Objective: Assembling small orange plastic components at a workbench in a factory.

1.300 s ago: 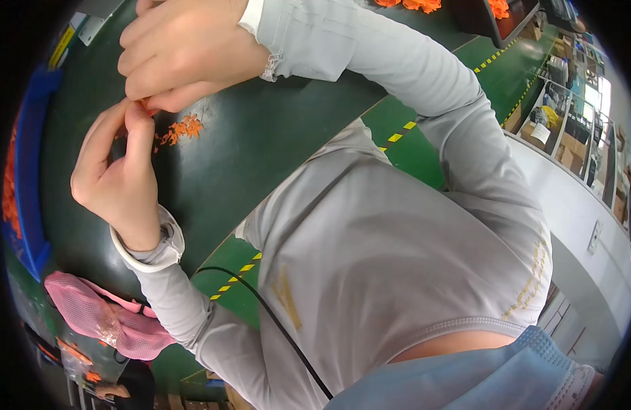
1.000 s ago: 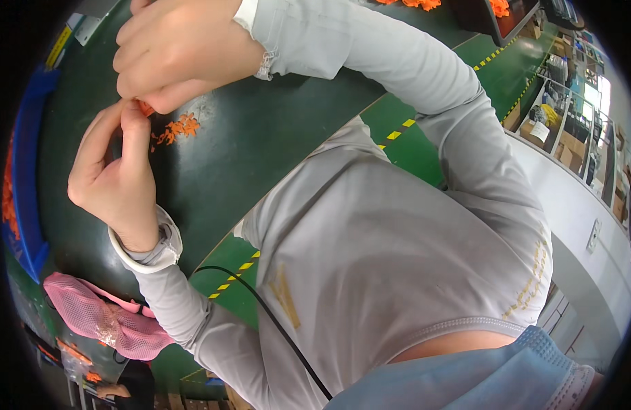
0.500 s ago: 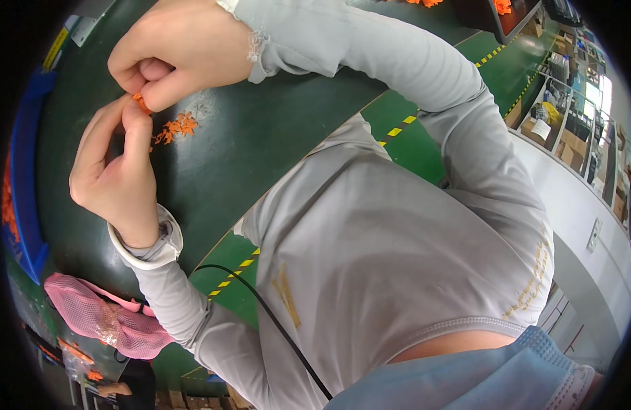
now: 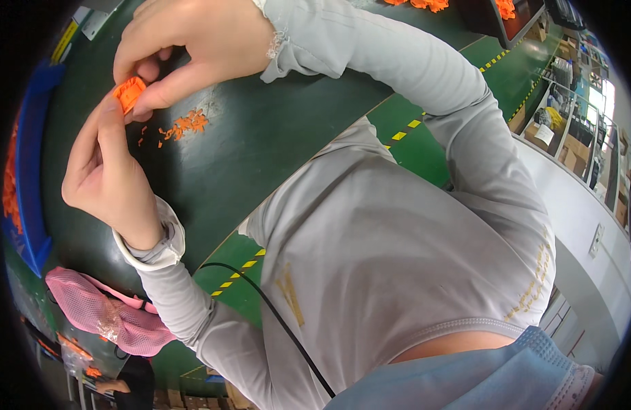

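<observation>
A small orange plastic part (image 4: 129, 94) with a rim and a hollow face is pinched between my two hands over the green tabletop. My left hand (image 4: 112, 167) grips its lower edge between thumb and fingers. From above, my right hand (image 4: 196, 51) closes thumb and fingertips around its other side. I cannot make out any tool in my fingers. Beside the hands lies a small pile of orange scraps (image 4: 187, 123), with a few loose bits closer to the fingertips.
A blue bin (image 4: 32, 171) holding orange pieces stands along the left side. Pink mesh cloth (image 4: 90, 304) lies near my left forearm. A dark tray (image 4: 497, 24) with orange parts is at the top right, and more orange parts (image 4: 428, 4) lie beside it. A black cable (image 4: 281, 318) crosses my front.
The orange part has come into fuller view, its hollow face now showing between the fingertips. My right hand has shifted slightly right, and the fingers of both hands have opened a little around the part.
</observation>
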Tool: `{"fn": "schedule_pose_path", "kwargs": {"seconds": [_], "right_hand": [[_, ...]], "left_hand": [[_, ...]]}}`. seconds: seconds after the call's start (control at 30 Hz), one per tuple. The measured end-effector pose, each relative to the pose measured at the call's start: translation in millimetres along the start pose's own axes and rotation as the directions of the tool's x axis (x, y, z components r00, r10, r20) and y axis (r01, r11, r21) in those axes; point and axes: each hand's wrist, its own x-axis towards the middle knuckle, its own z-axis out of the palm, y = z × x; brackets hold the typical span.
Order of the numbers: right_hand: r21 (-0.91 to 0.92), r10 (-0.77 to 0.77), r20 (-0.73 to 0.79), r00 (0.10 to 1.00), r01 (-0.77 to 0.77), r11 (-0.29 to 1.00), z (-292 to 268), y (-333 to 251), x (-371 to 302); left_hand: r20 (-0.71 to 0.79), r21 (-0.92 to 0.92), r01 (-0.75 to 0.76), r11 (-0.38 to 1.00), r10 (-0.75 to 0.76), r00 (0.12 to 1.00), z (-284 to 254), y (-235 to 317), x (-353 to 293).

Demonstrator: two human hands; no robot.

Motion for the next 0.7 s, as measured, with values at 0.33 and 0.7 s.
{"fn": "schedule_pose_path", "kwargs": {"seconds": [0.33, 0.7], "right_hand": [[-0.111, -0.081, 0.045, 0.996, 0.086, 0.99, -0.8, 6.5, -2.5], [-0.047, -0.167, 0.05, 0.985, 0.17, 0.984, -3.3, 4.4, -3.6]], "left_hand": [[0.09, 0.039, 0.029, 0.999, -0.032, 0.995, -2.9, 8.2, 0.2], [0.265, 0.249, 0.016, 0.968, -0.084, 0.961, -15.4, 10.5, 2.2]]}}
